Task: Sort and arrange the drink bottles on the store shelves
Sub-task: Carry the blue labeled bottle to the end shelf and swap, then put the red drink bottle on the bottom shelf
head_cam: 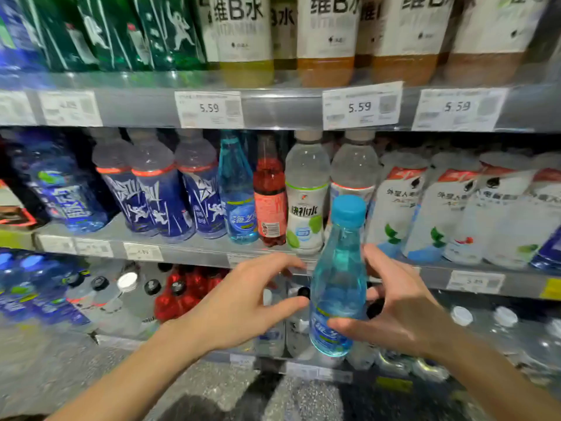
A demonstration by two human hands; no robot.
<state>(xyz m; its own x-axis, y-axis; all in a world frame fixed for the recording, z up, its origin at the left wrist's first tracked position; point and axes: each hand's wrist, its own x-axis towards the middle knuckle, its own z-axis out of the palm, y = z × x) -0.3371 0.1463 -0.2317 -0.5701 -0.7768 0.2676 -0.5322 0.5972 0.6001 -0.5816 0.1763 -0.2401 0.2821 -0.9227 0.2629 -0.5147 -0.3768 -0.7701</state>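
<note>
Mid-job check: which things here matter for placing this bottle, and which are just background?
In play:
- light blue bottle, held by right hand
- left hand, open beside it
- matching bottle on middle shelf

Background:
- red bottle
- price tags

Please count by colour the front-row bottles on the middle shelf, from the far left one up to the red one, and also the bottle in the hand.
Dark blue bottles: 4
Turquoise bottle on the shelf: 1
Held turquoise bottle, gripped by the right hand: 1
Red bottle: 1
Total: 7
</note>
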